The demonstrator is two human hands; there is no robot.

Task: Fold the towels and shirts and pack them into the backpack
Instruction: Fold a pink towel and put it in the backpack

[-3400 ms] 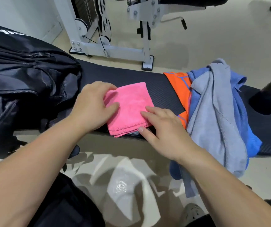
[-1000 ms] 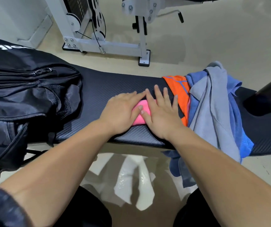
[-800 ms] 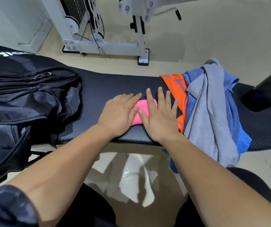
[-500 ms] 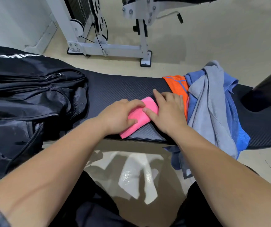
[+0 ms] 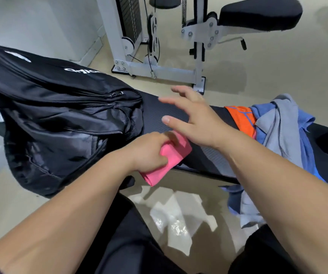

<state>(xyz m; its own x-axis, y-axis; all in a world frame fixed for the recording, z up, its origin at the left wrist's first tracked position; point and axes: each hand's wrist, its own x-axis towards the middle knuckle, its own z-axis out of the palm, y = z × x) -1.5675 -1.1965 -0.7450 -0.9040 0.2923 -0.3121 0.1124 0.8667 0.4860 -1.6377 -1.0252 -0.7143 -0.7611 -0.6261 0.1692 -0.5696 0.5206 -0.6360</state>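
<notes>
A: What's closest to cam?
B: Black trousers at btm of frame, both bare forearms reaching fwd over them. Glossy floor w/ a bright reflection btwn the knees.
A: Left hand?
B: Left hand has fingers & thumb curled round the pink towel, clamped on it. Towel's folded into a small thick packet, tilted, at the near edge of the bench pad. Its lower end sticks out past that edge, over the floor.
A: Right hand?
B: Right hand is just beyond the towel, above the pad, fingers spread apart & fairly straight, holding nothing. Fingertips are blurred; can't tell if the palm touches the towel.
A: Backpack?
B: Black backpack lies on the left end of the bench, just beside the left hand, white lettering on top. A zip on the near side looks parted; inside not visible.
A: Rest of the laundry?
B: Heap on the right end of the pad, well apart from the pack: orange shirt underneath, blue garment over it, grey cloth draped on top. Blue & grey hang down over the near edge.
A: Behind?
B: White-framed gym machine on the floor past the bench, w/ weight stack, cable & a black padded seat top right.
</notes>
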